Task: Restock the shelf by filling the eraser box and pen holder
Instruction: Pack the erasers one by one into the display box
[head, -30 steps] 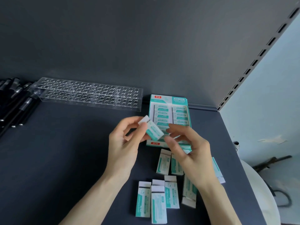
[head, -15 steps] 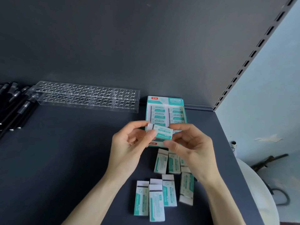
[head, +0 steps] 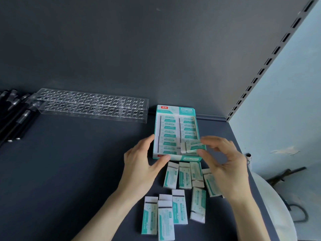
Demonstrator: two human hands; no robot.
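Note:
The teal and white eraser box stands open at the back of the dark shelf, with two columns of erasers inside. My right hand pinches one blurred eraser between thumb and fingers, low over the box's front right part. My left hand rests against the box's front left corner, fingers along the side and thumb at the front wall. Several loose erasers lie on the shelf in front of the box. The clear acrylic pen holder stands at the back left with its holes bare.
Black pens lie in a heap at the far left. The shelf's right edge runs down past a slotted upright. Beyond that edge, low on the right, is a white round object.
The eraser passed from both hands to my right hand alone and moved down to the box. My left hand let go and dropped to the box's front left corner.

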